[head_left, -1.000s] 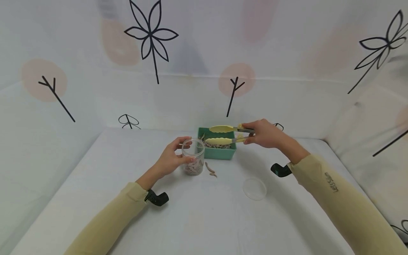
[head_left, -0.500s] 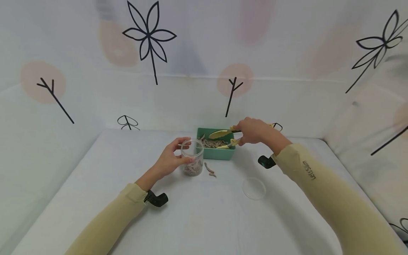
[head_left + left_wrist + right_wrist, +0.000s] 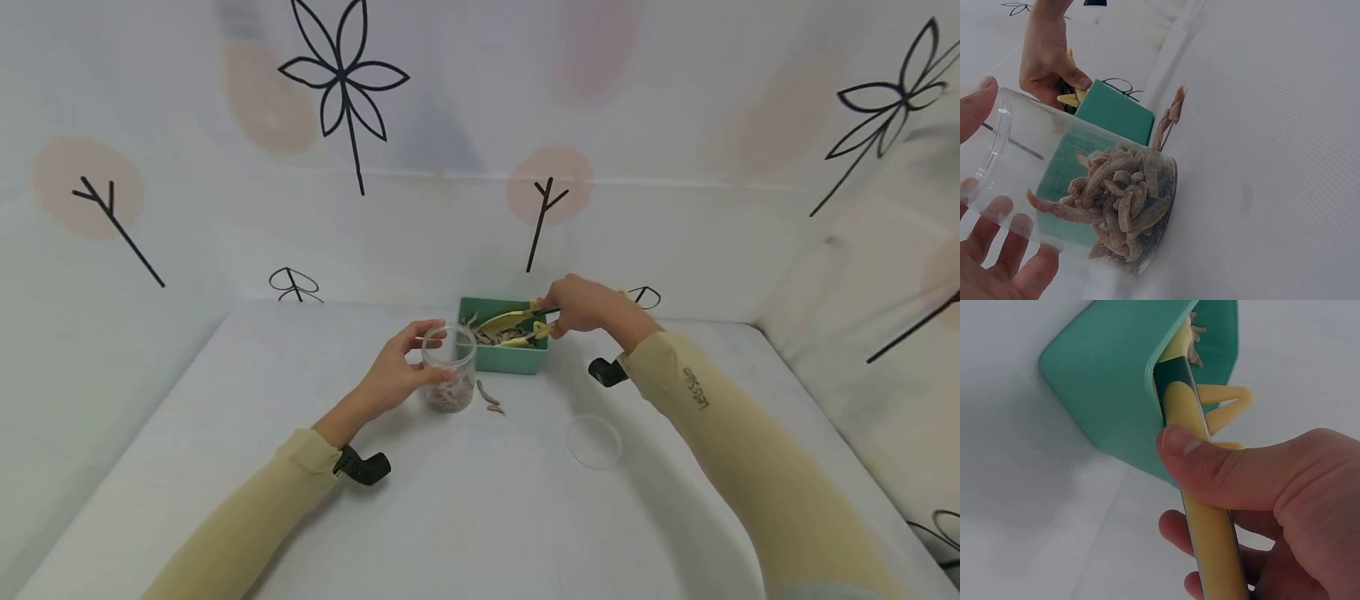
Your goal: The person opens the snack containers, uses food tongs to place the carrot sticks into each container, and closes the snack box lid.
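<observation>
A clear plastic jar (image 3: 449, 367) stands upright on the table, and my left hand (image 3: 396, 371) grips it with thumb and fingers round its side. Brown-grey dried strips (image 3: 1119, 200) fill roughly its lower part. Behind and right of the jar sits a green rectangular box (image 3: 512, 360), holding more of these strips. My right hand (image 3: 588, 307) holds yellow-tipped tongs (image 3: 1200, 487) over the box's right side. The tongs' spread tips reach down among the strips; whether a strip lies between them is too small to tell.
A few loose strips (image 3: 487, 393) lie on the table in front of the box. Nearer and to the right lies a round clear lid (image 3: 593, 442). A patterned white cloth (image 3: 420, 225) hangs behind the table.
My right hand has moved left and down, taking the tongs from above the green box into it. The left hand and jar have stayed in place.
</observation>
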`<state>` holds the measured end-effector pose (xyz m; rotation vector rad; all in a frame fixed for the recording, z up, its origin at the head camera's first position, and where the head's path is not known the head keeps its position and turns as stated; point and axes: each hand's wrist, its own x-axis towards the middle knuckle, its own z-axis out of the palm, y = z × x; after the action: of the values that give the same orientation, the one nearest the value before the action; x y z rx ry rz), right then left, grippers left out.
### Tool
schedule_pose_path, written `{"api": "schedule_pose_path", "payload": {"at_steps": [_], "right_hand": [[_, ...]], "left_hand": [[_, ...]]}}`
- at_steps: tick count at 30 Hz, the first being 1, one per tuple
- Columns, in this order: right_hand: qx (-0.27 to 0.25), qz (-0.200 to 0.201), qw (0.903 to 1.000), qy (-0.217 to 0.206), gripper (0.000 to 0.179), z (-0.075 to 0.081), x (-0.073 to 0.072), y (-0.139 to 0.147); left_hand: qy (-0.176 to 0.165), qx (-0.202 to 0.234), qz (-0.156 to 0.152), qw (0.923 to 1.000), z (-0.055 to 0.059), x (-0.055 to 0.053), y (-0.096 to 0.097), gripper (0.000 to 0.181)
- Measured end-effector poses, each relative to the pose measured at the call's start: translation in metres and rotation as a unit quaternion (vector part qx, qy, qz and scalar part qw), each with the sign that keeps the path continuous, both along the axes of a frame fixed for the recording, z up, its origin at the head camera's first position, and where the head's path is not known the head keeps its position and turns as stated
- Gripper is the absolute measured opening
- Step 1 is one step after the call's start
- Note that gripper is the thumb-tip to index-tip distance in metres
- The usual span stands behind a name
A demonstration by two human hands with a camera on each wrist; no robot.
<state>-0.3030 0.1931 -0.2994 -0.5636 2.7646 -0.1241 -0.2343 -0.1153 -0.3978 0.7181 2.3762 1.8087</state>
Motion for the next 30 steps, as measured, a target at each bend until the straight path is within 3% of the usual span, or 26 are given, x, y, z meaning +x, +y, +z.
{"api": "schedule_pose_path", "payload": {"at_steps": [14, 20, 30], "right_hand": [[-0.006, 0.036, 0.9986, 0.039, 0.045, -0.006, 0.005, 0.009], [-0.032, 0.044, 0.9969, 0.057, 0.047, -0.009, 0.008, 0.020], [-0.095, 0.023, 0.9929, 0.068, 0.050, -0.001, 0.011, 0.034]], "left_hand": [[0.002, -0.005, -0.001, 1.0000, 0.002, 0.001, -0.001, 0.072], [0.000, 0.000, -0.003, 1.0000, 0.001, 0.000, -0.001, 0.073], [-0.003, -0.001, -0.002, 1.0000, 0.001, -0.001, 0.000, 0.075]]}}
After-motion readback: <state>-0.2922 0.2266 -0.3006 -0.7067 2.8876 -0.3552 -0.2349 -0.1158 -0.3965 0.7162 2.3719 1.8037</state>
